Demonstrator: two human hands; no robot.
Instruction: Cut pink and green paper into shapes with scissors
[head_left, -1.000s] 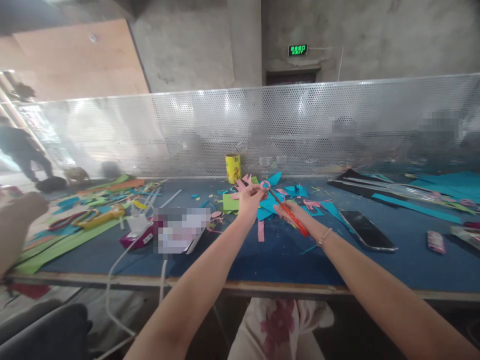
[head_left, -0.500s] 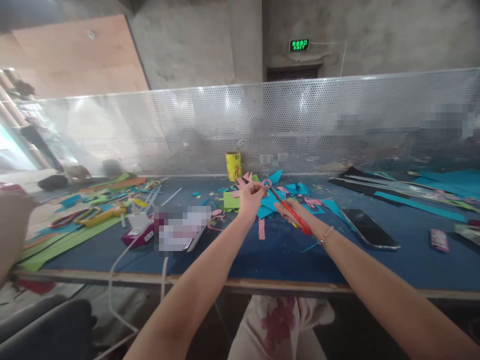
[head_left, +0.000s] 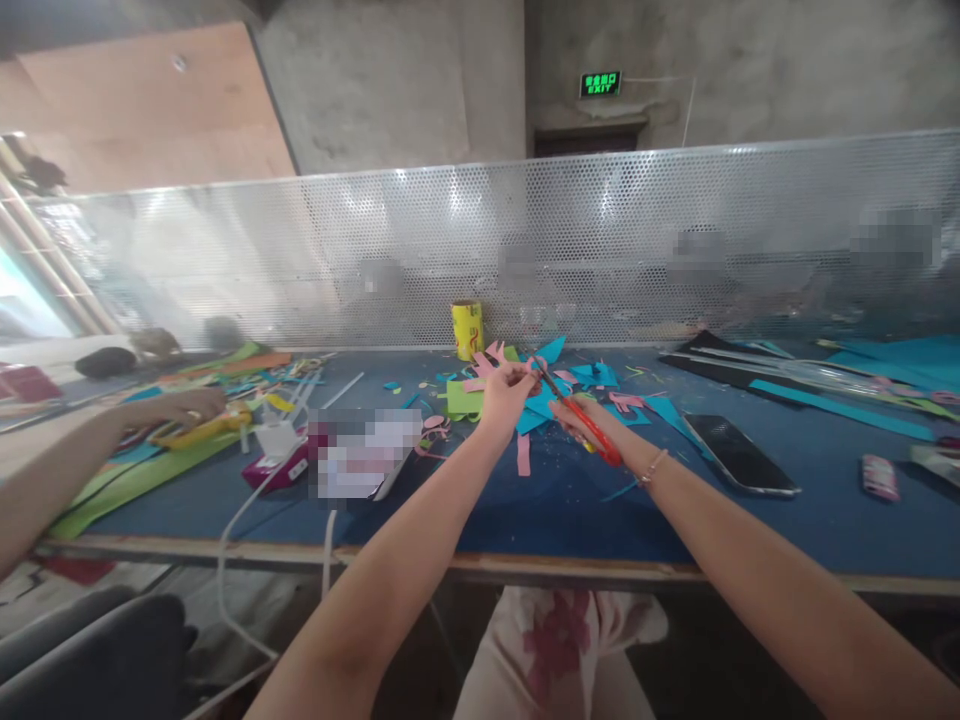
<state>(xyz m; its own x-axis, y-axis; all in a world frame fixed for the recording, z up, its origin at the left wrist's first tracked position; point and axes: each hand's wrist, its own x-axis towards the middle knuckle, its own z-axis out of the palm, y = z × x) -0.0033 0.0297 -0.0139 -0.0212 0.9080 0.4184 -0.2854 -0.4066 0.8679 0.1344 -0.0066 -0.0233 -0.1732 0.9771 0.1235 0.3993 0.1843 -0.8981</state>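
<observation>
My right hand (head_left: pixel 577 415) is closed around the handles of red-handled scissors (head_left: pixel 596 435), whose dark blades point up and left towards my other hand. My left hand (head_left: pixel 510 392) is pinched at the fingertips on a small pink piece of paper (head_left: pixel 533 364), largely hidden by the fingers, right at the blade tips. Beneath and around both hands lie cut scraps: blue paper (head_left: pixel 551 350), green paper (head_left: pixel 463 402) and a pink strip (head_left: pixel 523 455).
A yellow can-like roll (head_left: pixel 467 332) stands by the perforated metal screen (head_left: pixel 420 260). A phone (head_left: pixel 739 457) lies to the right. At left are a purple box (head_left: pixel 277 468), a white cable (head_left: pixel 225 560), a yellow glue gun (head_left: pixel 202 430) and a co-worker's hand (head_left: pixel 180 408).
A co-worker's arm has reached in from the left, its hand now over the yellow tool. My own hands and the scissors have hardly moved.
</observation>
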